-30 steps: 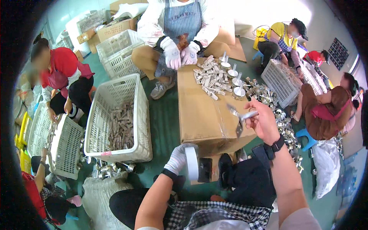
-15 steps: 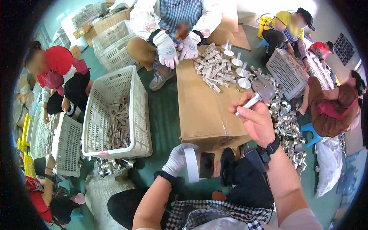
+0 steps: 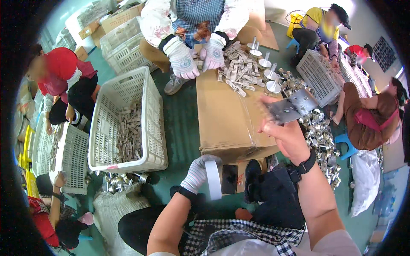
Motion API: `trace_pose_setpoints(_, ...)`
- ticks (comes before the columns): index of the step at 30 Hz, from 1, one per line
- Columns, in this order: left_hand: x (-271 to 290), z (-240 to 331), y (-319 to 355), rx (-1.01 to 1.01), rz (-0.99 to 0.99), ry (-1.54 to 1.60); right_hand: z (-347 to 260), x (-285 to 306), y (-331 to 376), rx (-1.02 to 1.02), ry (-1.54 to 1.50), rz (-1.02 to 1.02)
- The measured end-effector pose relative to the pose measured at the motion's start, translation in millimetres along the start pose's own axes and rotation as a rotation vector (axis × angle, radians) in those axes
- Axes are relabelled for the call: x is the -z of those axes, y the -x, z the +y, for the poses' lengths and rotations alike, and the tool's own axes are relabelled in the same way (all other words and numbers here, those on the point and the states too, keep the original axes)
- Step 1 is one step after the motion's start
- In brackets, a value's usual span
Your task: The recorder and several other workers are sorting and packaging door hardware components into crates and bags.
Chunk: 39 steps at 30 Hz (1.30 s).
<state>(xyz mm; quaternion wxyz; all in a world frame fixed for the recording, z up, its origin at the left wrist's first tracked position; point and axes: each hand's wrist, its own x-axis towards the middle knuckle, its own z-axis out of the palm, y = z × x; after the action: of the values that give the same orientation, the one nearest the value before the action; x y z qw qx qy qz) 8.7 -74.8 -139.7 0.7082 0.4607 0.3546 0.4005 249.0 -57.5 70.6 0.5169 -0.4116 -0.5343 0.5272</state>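
Now the left hand [image 3: 197, 173], in a white glove, is gripping a white roll of tape [image 3: 213, 179] down by the front edge of the cardboard box [image 3: 226, 115]. Up over the box's right side, the bare right hand [image 3: 285, 135] is pinching a blurry grey metal piece [image 3: 291, 107].

Bright, even daylight, soft shadows
Fisheye bends the rim into black corners; the raised metal plate [image 3: 292, 109] is motion-blurred.

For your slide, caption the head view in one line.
Bare right hand lifts a metal piece over a cardboard box; gloved left hand holds tape.
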Motion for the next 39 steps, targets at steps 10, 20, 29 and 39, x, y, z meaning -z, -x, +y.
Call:
trace_pose_setpoints(10, 11.2, -24.6, -7.4, 0.061, -0.013, 0.199, 0.6, 6.0, 4.7, 0.140, -0.486, -0.159)
trace_pose_setpoints(20, 0.7, -2.7, -0.5, 0.097, -0.017, 0.102, -19.8, 26.1, 2.4, 0.323, -0.428, 0.083)
trace_pose_setpoints(29, 8.4, -13.7, -1.1, 0.166, -0.024, 0.246, -12.7, 41.3, 2.1, 0.251, -0.321, 0.245)
trace_pose_setpoints(39, 9.5, -17.7, -3.9, 0.184, -0.068, 0.235, 8.8, 17.8, 10.0, 0.128, 0.307, 0.065)
